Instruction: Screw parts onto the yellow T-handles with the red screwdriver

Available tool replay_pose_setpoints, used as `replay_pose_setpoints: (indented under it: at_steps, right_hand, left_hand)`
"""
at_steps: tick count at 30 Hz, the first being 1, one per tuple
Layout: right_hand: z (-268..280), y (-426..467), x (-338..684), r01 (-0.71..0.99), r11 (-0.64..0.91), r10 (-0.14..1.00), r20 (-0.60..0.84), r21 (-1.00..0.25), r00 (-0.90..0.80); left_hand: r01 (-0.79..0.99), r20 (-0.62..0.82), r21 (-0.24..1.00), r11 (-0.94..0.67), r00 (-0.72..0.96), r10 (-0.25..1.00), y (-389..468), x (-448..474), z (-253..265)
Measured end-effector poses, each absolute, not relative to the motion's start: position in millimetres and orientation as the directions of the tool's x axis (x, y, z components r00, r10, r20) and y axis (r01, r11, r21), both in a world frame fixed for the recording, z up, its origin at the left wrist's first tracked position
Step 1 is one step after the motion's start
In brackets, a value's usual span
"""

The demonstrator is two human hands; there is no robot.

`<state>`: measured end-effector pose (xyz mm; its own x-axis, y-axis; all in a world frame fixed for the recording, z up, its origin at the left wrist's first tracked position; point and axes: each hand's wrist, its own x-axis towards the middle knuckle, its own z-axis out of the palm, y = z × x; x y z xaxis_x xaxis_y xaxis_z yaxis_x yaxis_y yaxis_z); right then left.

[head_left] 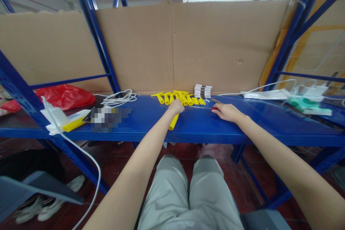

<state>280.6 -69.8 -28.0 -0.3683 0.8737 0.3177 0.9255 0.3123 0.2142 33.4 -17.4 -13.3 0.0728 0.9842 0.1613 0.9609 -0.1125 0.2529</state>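
Observation:
My left hand (176,107) is closed around a yellow plastic handle (174,122), whose round end sticks out toward the table's front edge. In my right hand (229,112) is a screwdriver (215,108) with a red grip. Its thin metal shaft points left toward the yellow handle; whether the tip touches it cannot be made out. Just behind my left hand lies a row of several yellow T-shaped handles (167,97). Small yellow pieces (198,101) and tiny pale parts (207,100) lie between the hands. A metal tool (216,101) rests beyond my right fingers.
Behind the small parts stands a stack of white pieces with dark middles (202,91). A cardboard panel (215,46) closes the back of the blue table (258,122). White cables (121,97) and a red plastic bag (64,96) lie left; a green-and-white packet (307,106) lies right.

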Motion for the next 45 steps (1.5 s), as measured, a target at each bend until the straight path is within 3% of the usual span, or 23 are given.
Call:
replay_pose_setpoints:
  at_steps: [6,17,45]
  right_hand:
    - [-31.4,-67.0,284.1,0.927,0.323,0.847,0.380,0.190,-0.373]
    - [-30.6,-69.0,284.6,0.878,0.331,0.805,0.383,0.346,-0.454]
    - [-31.0,-65.5,284.2,0.906,0.349,0.854,0.316,0.238,-0.412]
  left_hand:
    - [0.965,0.159,0.237,-0.111,0.074,0.985,-19.9,34.6,-12.3]
    - [0.972,0.159,0.205,-0.116,0.083,0.984,-21.8,35.4,-11.4]
    - [0.972,0.185,0.197,-0.132,0.095,0.978,-20.2,35.9,-13.6]
